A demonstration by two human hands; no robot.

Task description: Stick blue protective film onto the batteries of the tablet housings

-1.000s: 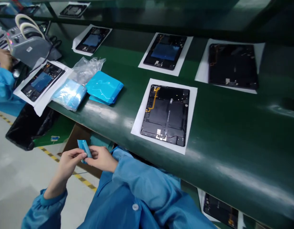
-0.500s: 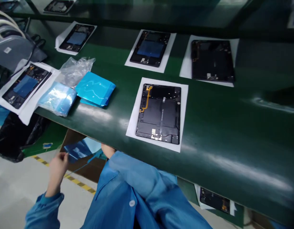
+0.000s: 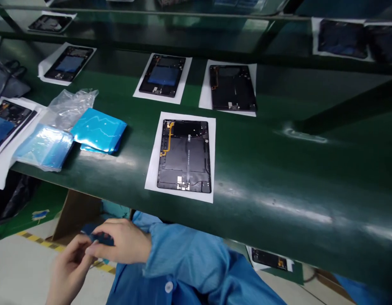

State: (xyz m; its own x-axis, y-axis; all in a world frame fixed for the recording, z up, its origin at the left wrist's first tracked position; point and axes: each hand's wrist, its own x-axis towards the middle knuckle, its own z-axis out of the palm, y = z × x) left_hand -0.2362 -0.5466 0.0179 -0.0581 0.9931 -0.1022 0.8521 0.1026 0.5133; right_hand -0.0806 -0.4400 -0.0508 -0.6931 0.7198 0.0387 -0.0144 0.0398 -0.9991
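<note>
Below the belt's near edge my left hand (image 3: 67, 267) and my right hand (image 3: 124, 240) meet, both pinching a small dark blue film piece (image 3: 102, 239) between the fingertips. Motion smears the left hand a little. On the green conveyor belt (image 3: 278, 178) right in front of me lies an open black tablet back (image 3: 185, 155) with an orange flex cable, resting on a white sheet of paper. A stack of bright blue film sheets (image 3: 98, 130) lies to its left.
Two more tablets on paper (image 3: 162, 76) (image 3: 232, 87) lie farther back, another at the far left (image 3: 68, 63). A clear plastic bag (image 3: 68, 106) and a wrapped blue pack (image 3: 43, 146) sit left of the films. A cardboard box (image 3: 75, 212) stands under the belt.
The view has swung right and down. My hands, apart with a stretched blue film half a second ago, have come back together on a small blue piece.
</note>
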